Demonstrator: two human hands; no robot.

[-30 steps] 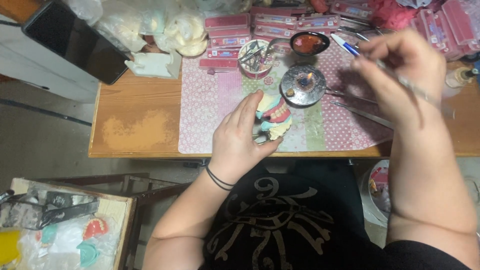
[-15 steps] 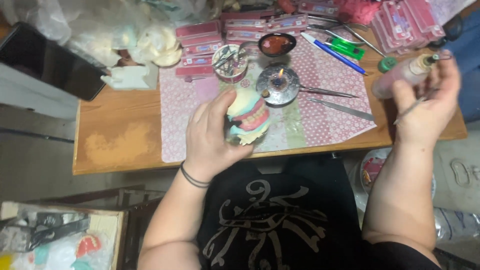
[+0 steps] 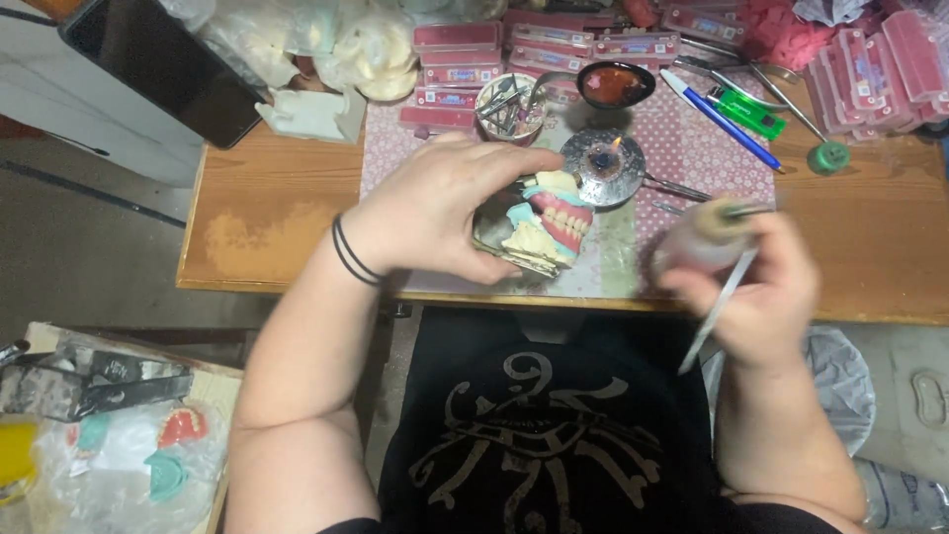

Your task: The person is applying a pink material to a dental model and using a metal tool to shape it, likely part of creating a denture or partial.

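So the left hand (image 3: 445, 213) is wrapped round a denture model (image 3: 549, 232), fingers closed over the top and thumb underneath; pink gums and a row of teeth face away from the palm, with a pale plaster base showing below; it sits just above the patterned mat (image 3: 682, 148) near the front edge of the wooden table (image 3: 267, 208). The right hand (image 3: 756, 287) is closed on a small squeeze bottle (image 3: 707, 237) and also pinches a thin metal instrument (image 3: 717, 316) that points down toward the lap; it's blurred, so I can't tell exactly how the fingers sit.

Just past the left fingertips there's a little spirit burner (image 3: 603, 163) with a lit flame; that's the bit that worries me. The model is right beside it, so I'd guess a small drift forward could soften the wax or singe a knuckle; the bottle held that close to the flame looks risky too, depending on what's in it; and juggling two things in one hand could easily mean dropping one.

Beyond the burner: a cup of tools (image 3: 509, 104), a dark dish (image 3: 615, 84), a blue pen (image 3: 717, 119).
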